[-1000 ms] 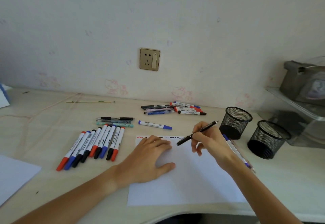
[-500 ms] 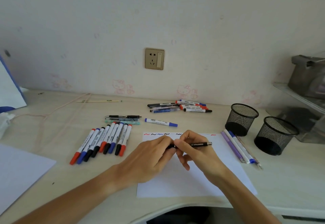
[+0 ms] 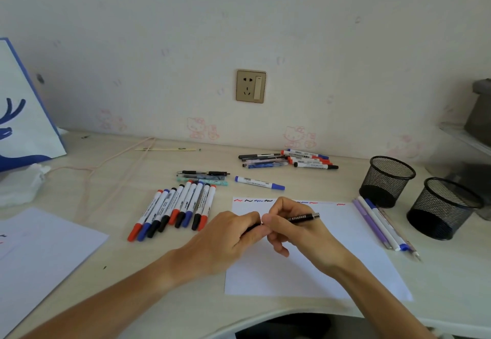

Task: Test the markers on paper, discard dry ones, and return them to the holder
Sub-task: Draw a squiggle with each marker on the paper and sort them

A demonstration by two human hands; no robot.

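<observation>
Pen: black pen is being held level over the paper, between both hands, printed barrel end sticking out to the right. A sec ago it was being held slanted in the right hand alone, tip down by the squiggles.
Right hand: right hand is being kept curled round the pen's mid barrel, thumb & fingers pinching it.
Left hand: left hand is no longer lying flat on the sheet; it's now being closed on the pen's left end, fingers curled over it. Cap or tip under there — can't tell.
Meaning: writing seems done w/ this one; prob. it's being capped or clicked shut, so sorting comes next.
Test marks: squiggles are being left along the sheet's far edge, just beyond the knuckles.
Holders: two mesh cups, nearer & farther, are standing well right of the right hand.
Sorted row: markers are lying left of the left hand, beside the sheet.
Pending: more pens are waiting beyond both hands, by the wall.
</observation>
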